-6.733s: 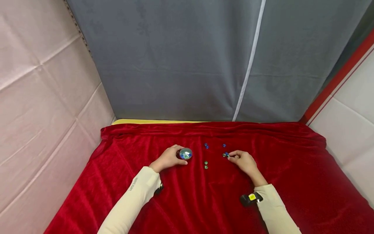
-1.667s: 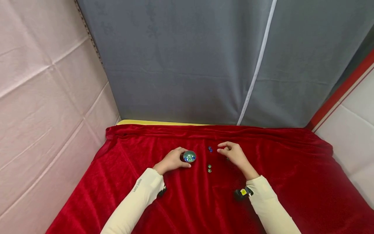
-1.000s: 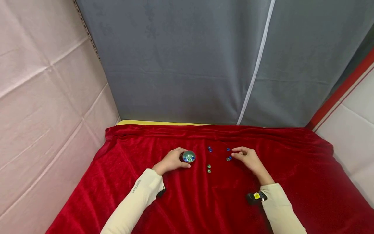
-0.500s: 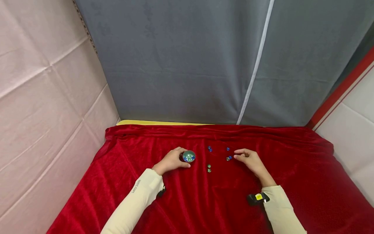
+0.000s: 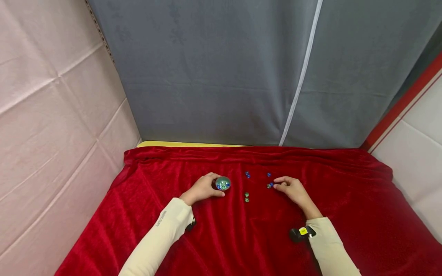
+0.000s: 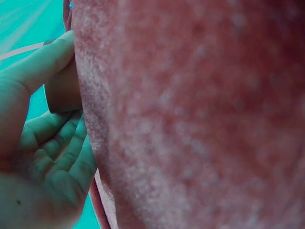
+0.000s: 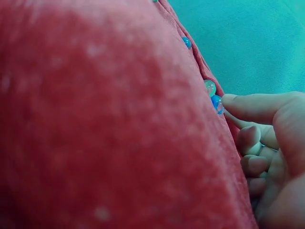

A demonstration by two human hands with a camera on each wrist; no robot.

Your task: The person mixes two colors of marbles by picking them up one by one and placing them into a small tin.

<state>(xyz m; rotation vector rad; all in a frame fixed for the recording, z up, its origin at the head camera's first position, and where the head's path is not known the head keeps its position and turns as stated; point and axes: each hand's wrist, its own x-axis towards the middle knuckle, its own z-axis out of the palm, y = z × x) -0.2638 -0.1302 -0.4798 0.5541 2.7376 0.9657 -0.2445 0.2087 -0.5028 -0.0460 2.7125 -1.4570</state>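
In the head view my left hand (image 5: 203, 188) grips a small round cup (image 5: 223, 181) from its left side, thumb in front and fingers behind. Blue and green glass marbles lie inside. The left wrist view shows the cup's brown wall (image 6: 66, 90) between thumb and fingers. On the right, my right hand (image 5: 293, 189) hovers low with thumb and forefinger apart, their tips right at a blue marble (image 5: 271, 184). A greenish clear marble (image 7: 210, 88) sits against that blue marble (image 7: 218, 104) in the right wrist view, where the thumb tip meets the blue one.
Between the hands lie two blue marbles (image 5: 247, 174) and, nearer me, two green marbles (image 5: 246, 197). A single blue marble (image 5: 269, 174) sits behind the right-hand pair. Red velvet cloth (image 5: 221, 237) covers the table. Behind it hangs a grey curtain (image 5: 207, 76).
The cup shows more green marbles than in the oldest frame. My right hand moved right from above the marbles, then edged left to the blue one. The left hand keeps its grip.
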